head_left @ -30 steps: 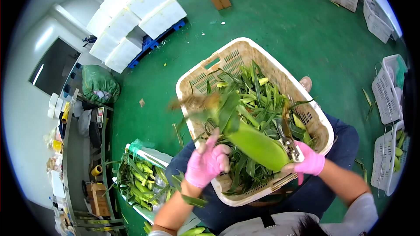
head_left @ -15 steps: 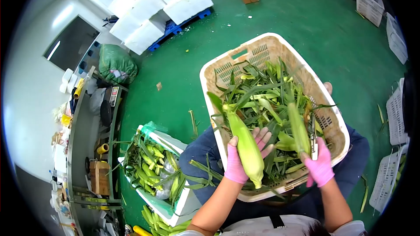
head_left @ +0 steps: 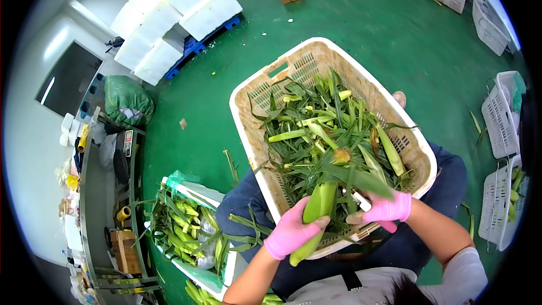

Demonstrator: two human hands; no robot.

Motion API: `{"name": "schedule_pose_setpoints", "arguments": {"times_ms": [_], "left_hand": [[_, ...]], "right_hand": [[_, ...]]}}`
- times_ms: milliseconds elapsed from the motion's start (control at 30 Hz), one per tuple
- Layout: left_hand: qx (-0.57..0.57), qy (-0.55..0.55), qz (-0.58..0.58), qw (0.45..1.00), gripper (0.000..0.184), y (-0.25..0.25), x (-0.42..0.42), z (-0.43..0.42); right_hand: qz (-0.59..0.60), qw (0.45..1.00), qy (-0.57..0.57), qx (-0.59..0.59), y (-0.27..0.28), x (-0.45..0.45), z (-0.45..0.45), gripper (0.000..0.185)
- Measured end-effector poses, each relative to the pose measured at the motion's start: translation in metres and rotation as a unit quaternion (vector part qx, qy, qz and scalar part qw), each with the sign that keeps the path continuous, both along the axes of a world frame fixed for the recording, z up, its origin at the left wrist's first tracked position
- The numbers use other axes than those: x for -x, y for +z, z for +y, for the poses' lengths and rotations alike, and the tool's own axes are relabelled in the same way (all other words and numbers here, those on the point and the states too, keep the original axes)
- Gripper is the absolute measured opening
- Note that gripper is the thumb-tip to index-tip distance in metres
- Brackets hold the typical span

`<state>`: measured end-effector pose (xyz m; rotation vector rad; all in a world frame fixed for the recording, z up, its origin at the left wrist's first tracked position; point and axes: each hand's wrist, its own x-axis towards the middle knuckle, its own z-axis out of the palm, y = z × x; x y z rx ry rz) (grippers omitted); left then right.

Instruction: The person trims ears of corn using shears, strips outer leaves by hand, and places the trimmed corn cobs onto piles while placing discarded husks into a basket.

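Note:
My left hand (head_left: 293, 230), in a pink glove with bare fingertips, is wrapped around a green ear of corn (head_left: 317, 214) in its husk. The ear slants over the near side of a white-rimmed basket (head_left: 246, 131). Closed on a small white-handled tool (head_left: 360, 199), my right hand (head_left: 385, 210) wears the same kind of glove; the tool's working end is partly hidden. A blurred green husk leaf (head_left: 361, 182) stretches from the top of the ear toward my right hand. Loose husks and leaves (head_left: 316, 127) fill the basket.
Left of my leg, a white foam box (head_left: 213, 192) holds corn ears, with more ears (head_left: 200, 293) below it. A cluttered metal shelf (head_left: 104, 192) lines the left wall. White crates (head_left: 499, 209) stand at right, and foam boxes (head_left: 164, 28) are stacked on a blue pallet (head_left: 189, 51).
The ear has shifted and its stem end now points toward the basket's middle. My right hand has moved in close to it, and the husk strip near that hand now lies in the basket.

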<state>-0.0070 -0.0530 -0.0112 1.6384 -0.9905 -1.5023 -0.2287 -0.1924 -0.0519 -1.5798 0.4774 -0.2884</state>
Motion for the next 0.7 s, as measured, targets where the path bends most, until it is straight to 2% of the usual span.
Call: {"name": "schedule_pose_setpoints", "arguments": {"times_ms": [33, 67, 100, 133, 167, 200, 233, 300, 333, 367, 433, 500, 600, 700], "left_hand": [[-0.032, -0.029, 0.044, 0.998, 0.062, 0.0, -0.007, 0.002], [-0.063, -0.057, 0.088, 0.992, 0.065, -0.003, -0.017, 0.004], [-0.094, -0.085, 0.132, 0.983, 0.067, -0.007, -0.024, 0.004], [-0.099, -0.113, 0.156, 0.976, 0.079, -0.009, -0.029, 0.005], [-0.119, -0.114, 0.237, 0.957, 0.083, -0.013, -0.03, 0.007], [-0.138, -0.116, 0.315, 0.932, 0.087, -0.018, -0.031, 0.009], [-0.157, -0.118, 0.391, 0.899, 0.091, -0.02, -0.031, 0.009], [-0.149, -0.09, 0.444, 0.879, 0.094, -0.021, -0.026, 0.011], [-0.136, -0.087, 0.473, 0.866, 0.094, -0.029, -0.027, 0.015], [-0.122, -0.085, 0.501, 0.853, 0.094, -0.036, -0.028, 0.018], [-0.078, -0.053, 0.572, 0.815, 0.091, -0.05, -0.026, 0.029], [-0.038, -0.05, 0.622, 0.781, 0.088, -0.061, -0.027, 0.03], [0.011, -0.109, 0.639, 0.761, 0.082, -0.07, -0.021, 0.021], [0.007, -0.151, 0.617, 0.772, 0.078, -0.07, -0.014, 0.015]], "right_hand": [[-0.06, 0.997, 0.016, 0.054, -0.008, 0.0, -0.002, 0.091], [-0.074, 0.989, 0.03, 0.127, -0.01, 0.006, -0.004, 0.08], [-0.053, 0.991, 0.048, 0.113, -0.002, 0.008, -0.002, 0.076], [-0.033, 0.992, 0.067, 0.099, 0.004, 0.01, -0.001, 0.071], [-0.012, 0.992, 0.087, 0.087, 0.006, 0.01, -0.001, 0.066], [-0.063, 0.995, 0.054, -0.051, -0.017, 0.013, 0.011, 0.053], [-0.035, 0.995, 0.054, -0.076, -0.016, 0.014, 0.013, 0.048], [0.017, 0.99, 0.052, -0.13, -0.006, 0.02, 0.02, 0.04], [0.081, 0.971, 0.03, -0.222, 0.012, 0.021, 0.022, 0.03], [0.059, 0.944, 0.004, -0.325, 0.017, 0.025, 0.026, 0.025], [0.117, 0.935, 0.029, -0.334, 0.029, 0.025, 0.028, 0.025], [0.017, 0.91, 0.112, -0.398, 0.017, 0.032, 0.032, 0.034], [-0.03, 0.928, 0.157, -0.336, 0.017, 0.027, 0.045, 0.046], [0.079, 0.949, 0.199, -0.233, 0.033, 0.021, 0.039, 0.049]]}}
